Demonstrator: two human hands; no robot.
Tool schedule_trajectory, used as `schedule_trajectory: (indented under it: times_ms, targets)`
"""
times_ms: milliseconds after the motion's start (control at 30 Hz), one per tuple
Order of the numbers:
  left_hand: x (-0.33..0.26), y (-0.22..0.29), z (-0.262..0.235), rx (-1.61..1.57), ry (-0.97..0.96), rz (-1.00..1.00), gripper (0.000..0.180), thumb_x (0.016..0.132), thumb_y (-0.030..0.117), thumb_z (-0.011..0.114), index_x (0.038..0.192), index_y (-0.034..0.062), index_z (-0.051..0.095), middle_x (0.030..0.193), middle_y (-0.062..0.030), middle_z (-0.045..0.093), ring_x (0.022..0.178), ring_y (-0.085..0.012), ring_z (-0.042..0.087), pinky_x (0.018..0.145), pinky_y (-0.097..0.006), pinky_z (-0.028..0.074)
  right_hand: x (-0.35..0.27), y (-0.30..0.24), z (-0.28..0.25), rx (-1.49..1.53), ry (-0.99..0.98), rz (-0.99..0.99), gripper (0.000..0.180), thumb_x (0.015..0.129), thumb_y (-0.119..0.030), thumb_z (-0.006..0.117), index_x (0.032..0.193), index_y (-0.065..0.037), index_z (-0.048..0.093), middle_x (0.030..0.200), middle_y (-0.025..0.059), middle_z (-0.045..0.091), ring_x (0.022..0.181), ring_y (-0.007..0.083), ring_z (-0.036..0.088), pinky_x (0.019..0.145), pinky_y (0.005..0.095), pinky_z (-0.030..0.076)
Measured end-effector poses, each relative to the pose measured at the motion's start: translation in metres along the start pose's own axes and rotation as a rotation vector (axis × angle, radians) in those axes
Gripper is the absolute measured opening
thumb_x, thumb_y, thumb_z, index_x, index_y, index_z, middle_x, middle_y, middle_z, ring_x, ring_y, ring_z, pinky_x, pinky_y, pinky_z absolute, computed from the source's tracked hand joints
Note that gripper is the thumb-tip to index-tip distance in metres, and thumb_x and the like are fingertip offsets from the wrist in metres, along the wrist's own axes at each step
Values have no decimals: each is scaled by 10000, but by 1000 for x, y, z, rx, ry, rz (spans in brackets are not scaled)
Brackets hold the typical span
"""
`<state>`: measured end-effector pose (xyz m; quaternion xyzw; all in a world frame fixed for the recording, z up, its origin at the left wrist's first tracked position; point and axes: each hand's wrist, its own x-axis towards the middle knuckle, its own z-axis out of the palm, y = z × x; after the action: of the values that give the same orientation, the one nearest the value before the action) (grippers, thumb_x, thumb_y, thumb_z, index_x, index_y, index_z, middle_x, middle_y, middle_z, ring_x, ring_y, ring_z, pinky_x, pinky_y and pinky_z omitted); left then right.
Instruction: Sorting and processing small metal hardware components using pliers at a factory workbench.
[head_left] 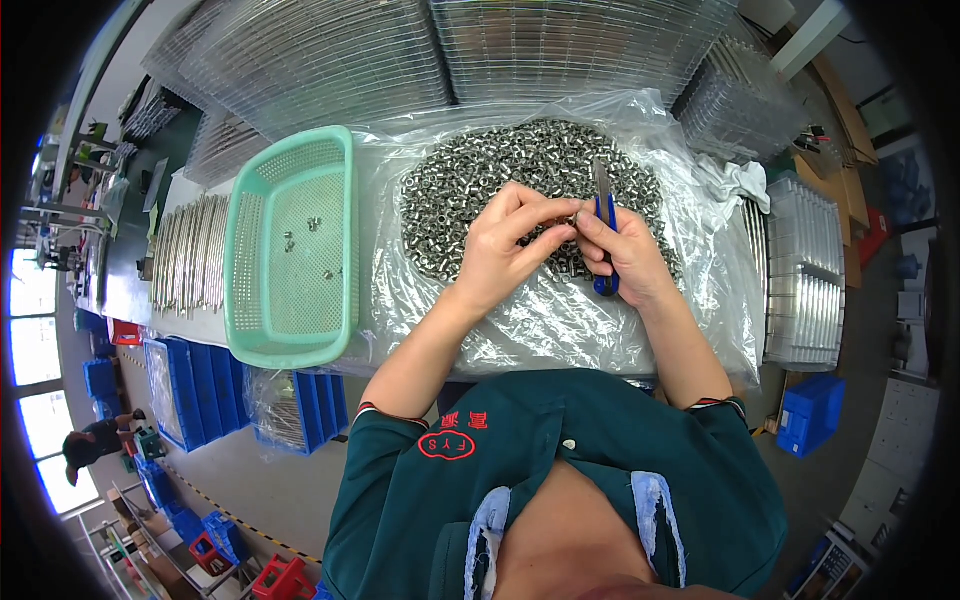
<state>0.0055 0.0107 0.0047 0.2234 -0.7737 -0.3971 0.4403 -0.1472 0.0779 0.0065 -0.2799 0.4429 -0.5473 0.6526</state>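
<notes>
Over shiny, seemingly ring-shaped metal pieces, hands meet.

Small metal pieces gleam bright on glossy, wrinkled clear plastic sheeting. The tool has a smooth blue plastic handle and greyish metal. At left, the perforated basket is green plastic; far trays are shiny transparent plastic; the right cloth is matt, rumpled.
</notes>
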Motion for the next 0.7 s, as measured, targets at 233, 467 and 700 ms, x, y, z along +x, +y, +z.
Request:
schedule_trajectory:
  times_ms: [233,467,700]
  targets:
    - [0,1,0,-3,18,-4,228,722,46,663,949,63,645,788,-60,552,691,-151,554,592,-259,454,1,0,0,20,-12,-36,143,861,-179,554,877,-38,536,697,-2,517,495,4,390,380,129,277]
    - [0,-3,0,61,34,29,191,722,66,665,911,59,647,773,-63,569,677,-163,563,575,-263,456,0,0,0,18,-3,-21,131,855,-159,561,872,-32,537,746,24,550,509,8,410,377,125,284]
    - [0,-3,0,64,36,27,183,719,78,669,901,63,651,762,-56,572,673,-162,558,574,-265,453,1,1,-1,19,-13,-8,131,854,-158,561,866,-30,538,740,21,548,505,6,409,377,124,283]
